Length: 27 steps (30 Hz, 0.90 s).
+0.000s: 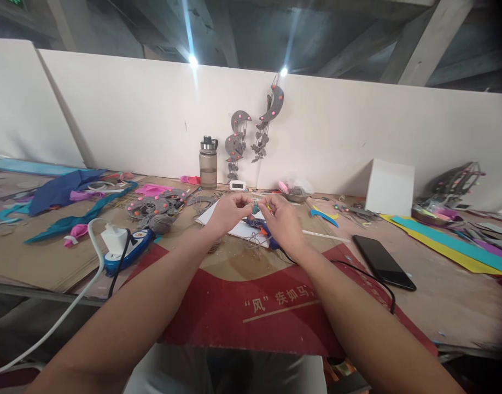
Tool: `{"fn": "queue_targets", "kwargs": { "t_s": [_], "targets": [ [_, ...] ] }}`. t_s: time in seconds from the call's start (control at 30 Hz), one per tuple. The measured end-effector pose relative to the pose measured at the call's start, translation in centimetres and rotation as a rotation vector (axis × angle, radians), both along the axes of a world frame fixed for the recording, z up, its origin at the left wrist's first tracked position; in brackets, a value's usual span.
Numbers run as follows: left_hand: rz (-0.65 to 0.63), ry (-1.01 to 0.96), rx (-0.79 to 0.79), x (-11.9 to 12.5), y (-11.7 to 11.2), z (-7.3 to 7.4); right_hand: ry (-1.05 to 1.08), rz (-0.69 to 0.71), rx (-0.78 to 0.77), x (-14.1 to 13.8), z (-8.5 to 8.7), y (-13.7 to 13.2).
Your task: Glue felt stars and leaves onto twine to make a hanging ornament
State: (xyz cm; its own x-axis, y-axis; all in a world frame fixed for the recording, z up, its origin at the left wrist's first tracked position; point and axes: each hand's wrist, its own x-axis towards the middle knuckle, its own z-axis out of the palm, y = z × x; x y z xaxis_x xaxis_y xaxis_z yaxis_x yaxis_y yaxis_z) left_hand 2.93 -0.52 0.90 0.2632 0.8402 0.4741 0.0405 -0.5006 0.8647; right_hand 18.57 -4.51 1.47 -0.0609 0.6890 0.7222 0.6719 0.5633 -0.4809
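Both my hands meet over the middle of the workbench. My left hand (229,210) and my right hand (284,220) pinch a small teal and orange craft piece (256,208) between their fingertips. Thin grey string (255,241) dangles from it toward a white sheet (243,229) lying under the hands. Something blue and multicoloured (262,225) lies just below the right hand; I cannot make out what it is.
A black phone (383,261) lies right of my hands, a power strip with a white charger (123,244) left. A water bottle (208,162), a small clock (237,185), grey moon-shaped hangings (257,128) and a white box (389,187) stand along the back wall. Coloured foam sheets (448,241) and scraps (70,202) lie at both sides.
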Motion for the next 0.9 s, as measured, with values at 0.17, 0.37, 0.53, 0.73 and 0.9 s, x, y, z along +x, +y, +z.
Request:
{"fn": "queue_targets", "kwargs": {
  "t_s": [0.17, 0.37, 0.53, 0.73, 0.9],
  "targets": [
    [0.001, 0.055, 0.012, -0.2, 0.6, -0.3, 0.086, 0.09, -0.115, 0.2, -0.3, 0.7],
    [-0.029, 0.188, -0.038, -1.0, 0.7, 0.1, 0.129, 0.17, -0.251, 0.1, -1.1, 1.4],
    [-0.099, 0.257, -0.054, -2.0, 1.0, 0.2, 0.176, 0.233, -0.318, -0.2, -1.3, 1.3],
    [-0.112, 0.227, -0.129, -2.1, 0.9, 0.2, 0.196, 0.258, -0.336, -0.2, -1.4, 1.3],
    [-0.116, 0.268, -0.185, -2.1, 0.6, 0.4, 0.159, 0.215, -0.377, -0.3, -1.5, 1.5]
  ]
}}
